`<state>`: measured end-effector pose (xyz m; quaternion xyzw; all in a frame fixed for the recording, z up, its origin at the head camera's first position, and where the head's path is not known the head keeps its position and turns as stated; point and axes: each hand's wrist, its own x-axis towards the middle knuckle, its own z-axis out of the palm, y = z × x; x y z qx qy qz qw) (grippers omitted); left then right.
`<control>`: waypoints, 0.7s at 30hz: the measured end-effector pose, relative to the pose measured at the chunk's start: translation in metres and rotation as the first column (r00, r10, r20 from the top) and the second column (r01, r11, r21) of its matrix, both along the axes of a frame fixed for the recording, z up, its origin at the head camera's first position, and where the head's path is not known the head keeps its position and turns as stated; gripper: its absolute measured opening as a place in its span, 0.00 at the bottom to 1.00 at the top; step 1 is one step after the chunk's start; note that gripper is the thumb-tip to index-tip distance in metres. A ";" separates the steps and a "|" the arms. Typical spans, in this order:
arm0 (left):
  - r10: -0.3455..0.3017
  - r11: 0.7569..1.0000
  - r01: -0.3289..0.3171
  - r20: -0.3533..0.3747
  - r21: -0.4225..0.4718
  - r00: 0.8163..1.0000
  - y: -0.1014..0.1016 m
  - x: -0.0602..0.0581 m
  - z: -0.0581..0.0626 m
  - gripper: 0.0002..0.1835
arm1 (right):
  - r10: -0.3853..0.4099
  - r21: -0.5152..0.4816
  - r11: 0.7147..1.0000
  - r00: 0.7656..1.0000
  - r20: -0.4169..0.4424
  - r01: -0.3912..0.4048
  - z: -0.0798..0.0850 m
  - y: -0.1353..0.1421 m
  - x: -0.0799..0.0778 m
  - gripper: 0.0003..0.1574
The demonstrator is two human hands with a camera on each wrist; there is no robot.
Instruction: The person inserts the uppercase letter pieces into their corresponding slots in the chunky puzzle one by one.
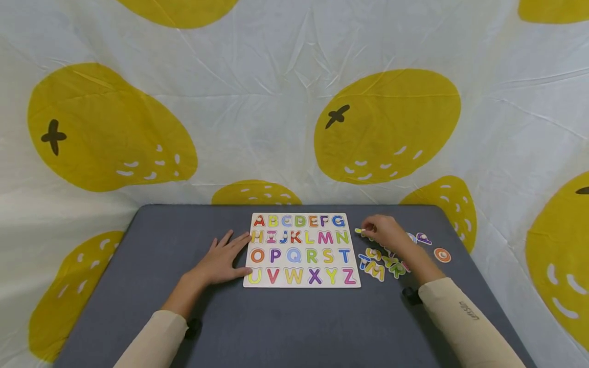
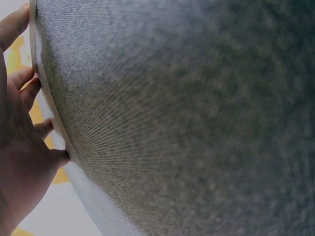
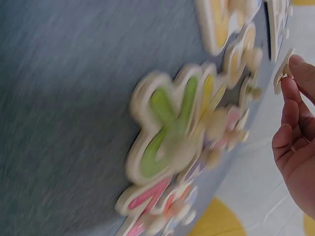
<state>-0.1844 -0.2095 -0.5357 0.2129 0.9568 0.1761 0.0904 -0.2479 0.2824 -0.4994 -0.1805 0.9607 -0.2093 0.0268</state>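
A white alphabet puzzle board [image 1: 306, 280] lies flat, with colourful letters in rows; those at the top and left carry small knobs. My left hand [image 1: 222, 261] rests at its left side, fingers spread, fingertips on the edge. In the left wrist view those fingers [image 2: 29, 93] touch the thin board edge. Just right of the board, my right hand [image 1: 385, 232] pinches a small yellow-green letter piece [image 1: 359, 231] between thumb and fingers. The right wrist view shows this letter piece [image 3: 282, 73] edge-on, raised, its letter hidden.
Below and around my right hand lie loose knobbed letters: a yellow M [image 1: 375, 271], a green R [image 1: 394, 268], a yellow S [image 1: 374, 254] and several others, partly overlapping. An orange O [image 1: 443, 255] and a purple P [image 1: 424, 238] lie farther right on the grey table [image 1: 294, 327]. A patterned curtain hangs behind.
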 end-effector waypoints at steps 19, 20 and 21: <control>0.002 1.000 -0.002 0.011 -0.015 1.000 -0.001 -0.002 0.001 0.52 | 0.062 -0.080 0.995 0.992 0.107 -0.054 -0.007 -0.082 -0.006 0.11; 0.002 1.000 -0.002 0.011 -0.013 1.000 -0.001 -0.001 0.001 0.52 | 0.067 -0.079 0.995 0.992 0.111 -0.058 -0.008 -0.087 -0.006 0.11; 0.003 1.000 -0.002 0.011 -0.010 1.000 -0.001 -0.001 0.001 0.52 | 0.075 -0.078 0.995 0.991 0.113 -0.067 -0.008 -0.092 -0.007 0.12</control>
